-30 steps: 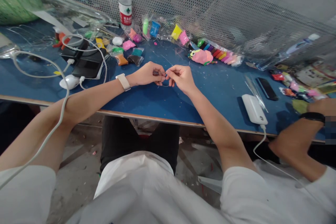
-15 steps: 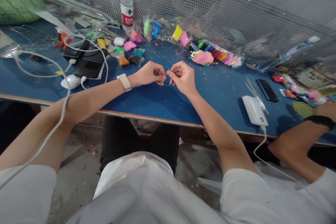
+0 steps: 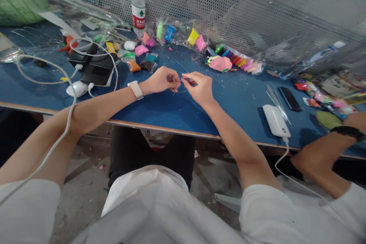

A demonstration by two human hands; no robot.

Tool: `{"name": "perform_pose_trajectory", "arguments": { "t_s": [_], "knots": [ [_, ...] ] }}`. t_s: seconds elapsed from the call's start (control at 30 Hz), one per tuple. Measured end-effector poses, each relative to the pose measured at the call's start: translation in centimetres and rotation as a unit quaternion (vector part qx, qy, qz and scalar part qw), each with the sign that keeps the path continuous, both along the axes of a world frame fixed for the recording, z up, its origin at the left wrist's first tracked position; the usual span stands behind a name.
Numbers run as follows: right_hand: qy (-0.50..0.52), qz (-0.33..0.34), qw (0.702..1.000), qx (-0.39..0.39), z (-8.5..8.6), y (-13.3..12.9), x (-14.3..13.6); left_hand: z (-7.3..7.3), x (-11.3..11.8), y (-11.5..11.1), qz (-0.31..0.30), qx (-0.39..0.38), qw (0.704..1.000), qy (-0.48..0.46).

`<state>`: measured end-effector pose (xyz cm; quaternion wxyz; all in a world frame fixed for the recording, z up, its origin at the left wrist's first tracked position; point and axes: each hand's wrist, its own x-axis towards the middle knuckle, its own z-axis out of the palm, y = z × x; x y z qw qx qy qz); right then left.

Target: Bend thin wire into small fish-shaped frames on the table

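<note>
My left hand (image 3: 166,80) and my right hand (image 3: 198,85) are close together above the blue table (image 3: 160,114), fingertips almost touching. Both are pinched on a thin wire (image 3: 183,91), which bows in a small loop below the fingers; one end sticks out under my left hand. The wire is very fine, and its part between the fingers is hard to make out. Behind my right hand lies a pink clay figure (image 3: 219,63) with a yellow face. Bagged orange clay (image 3: 134,65) rests behind my left hand.
Black devices (image 3: 98,69) with white cables lie left. A bottle (image 3: 138,5) and clay packets (image 3: 193,36) line the mesh panel. On the right are a white power bank (image 3: 276,120), a phone (image 3: 289,98) and another person's arm (image 3: 323,156). A green basket (image 3: 21,0) stands back left.
The fingers of my right hand have straightened and closed together, its fingertips rising slightly. My left hand has barely moved.
</note>
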<state>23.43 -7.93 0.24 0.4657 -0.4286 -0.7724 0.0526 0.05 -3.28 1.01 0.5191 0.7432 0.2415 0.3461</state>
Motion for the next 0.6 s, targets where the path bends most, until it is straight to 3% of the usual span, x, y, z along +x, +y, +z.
{"name": "perform_pose_trajectory", "arguments": {
  "t_s": [0.1, 0.5, 0.6],
  "knots": [
    [-0.003, 0.008, 1.000, 0.001, -0.12, 0.11, -0.05, 0.00, 0.09, -0.05, 0.010, 0.014, 1.000, -0.002],
    [0.111, 0.061, 0.983, -0.135, -0.51, 0.91, -0.02, 0.85, 0.03, -0.72, 0.087, 0.128, 0.986, 0.067],
    [0.107, 0.053, 0.985, -0.126, -0.39, 0.82, -0.09, 0.90, 0.12, -0.73, 0.090, 0.134, 0.984, 0.070]
  ]
}}
